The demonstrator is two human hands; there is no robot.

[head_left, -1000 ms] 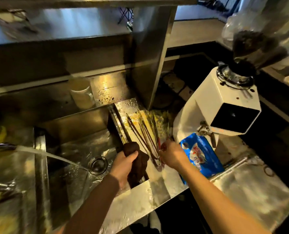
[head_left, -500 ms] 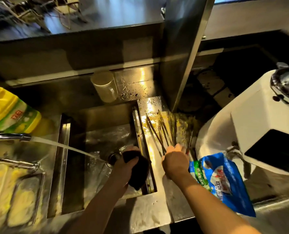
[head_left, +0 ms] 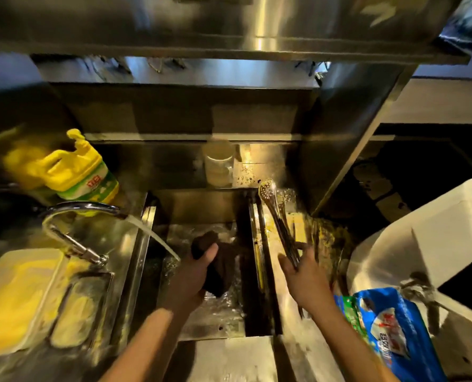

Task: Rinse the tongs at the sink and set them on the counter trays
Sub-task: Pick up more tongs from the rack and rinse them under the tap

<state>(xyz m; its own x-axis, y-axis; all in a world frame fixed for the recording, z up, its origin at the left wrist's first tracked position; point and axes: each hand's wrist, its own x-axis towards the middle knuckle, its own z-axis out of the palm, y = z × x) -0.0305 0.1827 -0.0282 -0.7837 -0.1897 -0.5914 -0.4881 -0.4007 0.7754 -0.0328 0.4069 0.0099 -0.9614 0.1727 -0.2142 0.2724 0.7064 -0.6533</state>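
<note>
My right hand (head_left: 305, 274) grips a pair of metal tongs (head_left: 274, 210) by the handle end, over the counter just right of the sink; the perforated tips point away from me. More tongs (head_left: 316, 241) lie on the wet counter beside them. Over the steel sink (head_left: 201, 321), my left hand (head_left: 194, 274) is closed on a dark cloth (head_left: 221, 268). Water streams from the faucet (head_left: 80, 210) at the left into the basin, landing just left of that hand.
A yellow detergent bottle (head_left: 75, 172) stands behind the faucet. Yellowish trays (head_left: 22, 299) lie on the left counter. A cup (head_left: 218, 164) sits behind the sink. At the right are a blue bag (head_left: 391, 334) and a white grinder (head_left: 427, 249).
My right hand has lifted one pair of tongs off the pile on the counter. My left hand with the cloth has moved over the basin toward the water stream. The view has swung left.
</note>
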